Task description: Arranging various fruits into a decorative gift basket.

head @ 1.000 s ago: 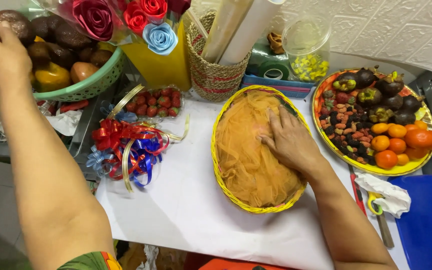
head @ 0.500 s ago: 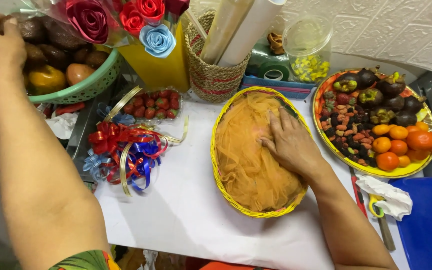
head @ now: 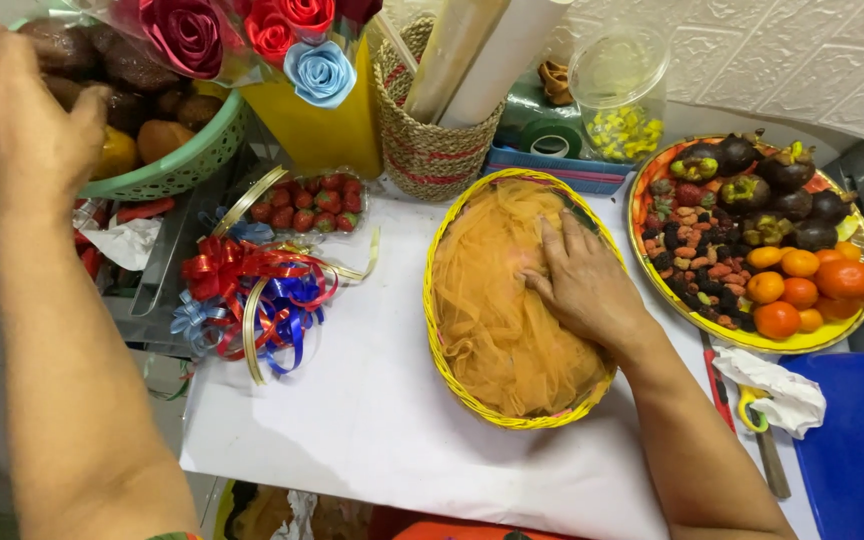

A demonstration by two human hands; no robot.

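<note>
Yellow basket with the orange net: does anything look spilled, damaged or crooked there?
Nothing stands out. The orange net lies bunched inside the yellow basket, pressed flat by the right hand. The left hand reaches into the green bowl of fruit. Nothing looks spilled.

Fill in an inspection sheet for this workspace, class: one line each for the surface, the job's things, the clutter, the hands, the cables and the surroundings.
Surface: white sheet over the table, bare at the front.
Job's things: oval yellow basket lined with orange netting; green bowl of brown and orange fruit.
Clutter: red, blue and gold ribbon bows; pack of strawberries; round tray of mixed fruit; woven holder with paper rolls; paper roses.
Hands: left hand reaches into the green bowl, grip hidden; right hand lies flat, pressing the netting.
Cables: nothing seen.
Surroundings: white embossed wall; blue bin at right.
</note>
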